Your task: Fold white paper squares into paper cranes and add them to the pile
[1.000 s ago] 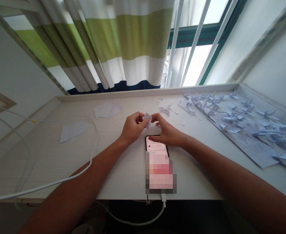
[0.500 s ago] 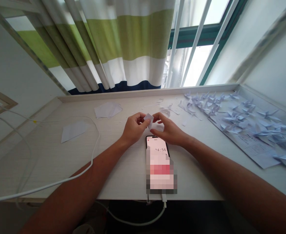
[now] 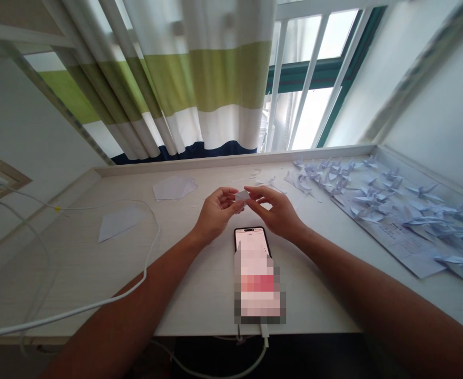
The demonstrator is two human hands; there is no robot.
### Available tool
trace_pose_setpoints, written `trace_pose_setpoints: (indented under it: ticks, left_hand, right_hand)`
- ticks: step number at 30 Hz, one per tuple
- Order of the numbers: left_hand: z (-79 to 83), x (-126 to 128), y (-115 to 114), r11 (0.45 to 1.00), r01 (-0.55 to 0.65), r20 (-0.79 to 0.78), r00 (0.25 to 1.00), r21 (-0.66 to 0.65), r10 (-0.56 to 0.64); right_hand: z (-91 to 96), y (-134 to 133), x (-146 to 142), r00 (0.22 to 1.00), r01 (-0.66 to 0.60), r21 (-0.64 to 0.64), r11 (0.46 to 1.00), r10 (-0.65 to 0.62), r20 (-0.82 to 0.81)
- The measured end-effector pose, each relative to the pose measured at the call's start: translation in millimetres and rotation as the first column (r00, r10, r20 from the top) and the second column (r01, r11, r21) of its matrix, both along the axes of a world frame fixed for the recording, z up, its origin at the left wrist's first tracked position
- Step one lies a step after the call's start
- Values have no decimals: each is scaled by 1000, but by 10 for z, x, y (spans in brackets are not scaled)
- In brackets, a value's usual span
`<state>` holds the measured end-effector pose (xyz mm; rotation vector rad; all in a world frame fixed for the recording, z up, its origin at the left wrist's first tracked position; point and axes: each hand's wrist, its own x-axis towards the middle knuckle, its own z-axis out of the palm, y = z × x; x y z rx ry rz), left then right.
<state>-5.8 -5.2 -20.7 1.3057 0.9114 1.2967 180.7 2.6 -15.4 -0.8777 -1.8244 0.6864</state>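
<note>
A small folded piece of white paper (image 3: 241, 196) is held up between my two hands, above the desk and just beyond the phone. My left hand (image 3: 217, 211) pinches its left side, thumb in front and fingers curled behind. On the right edge, the thumb and fingertips of my right hand (image 3: 277, 209) close on the paper. Below my hands lies a phone (image 3: 250, 242) with a lit pink screen, partly pixelated, and a charging cable at its lower end.
Many folded paper cranes (image 3: 337, 176) cover the right side, several on a printed sheet (image 3: 416, 258). Paper sheets (image 3: 171, 188) and another sheet (image 3: 116, 223) lie to the left. A white cable (image 3: 97, 305) crosses over my left forearm. Paper scraps (image 3: 268, 181) lie behind my hands.
My right hand, with finger and thumb spread apart before, has closed onto the paper's right edge. The paper has turned from upright to flatter. The whole view has tilted slightly upward.
</note>
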Motion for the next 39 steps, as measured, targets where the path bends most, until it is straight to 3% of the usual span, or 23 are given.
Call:
trace_pose_setpoints:
  ticks: [4, 12, 17, 23, 28, 39]
  left_hand:
    - [-1, -7, 3, 999, 2, 8, 1000, -40, -1]
    - [17, 47, -30, 998, -42, 22, 999, 38, 42]
    - [22, 63, -30, 990, -121, 42, 991, -69, 124]
    - [88, 64, -78, 986, -74, 78, 993, -149, 87]
    - [118, 43, -73, 988, -67, 89, 993, -140, 80]
    - [71, 35, -61, 997, -75, -91, 993, -29, 72]
  right_hand:
    - [-8, 2, 14, 1000, -9, 44, 999, 8, 15]
    - [28, 6, 21, 996, -36, 68, 997, 31, 87]
    - [63, -27, -5, 996, -74, -53, 996, 76, 39]
    - [99, -38, -11, 999, -45, -127, 991, 43, -18]
    - [26, 12, -7, 994, 19, -156, 988, -35, -100]
    - [-11, 34, -18, 977, -84, -266, 960, 27, -212]
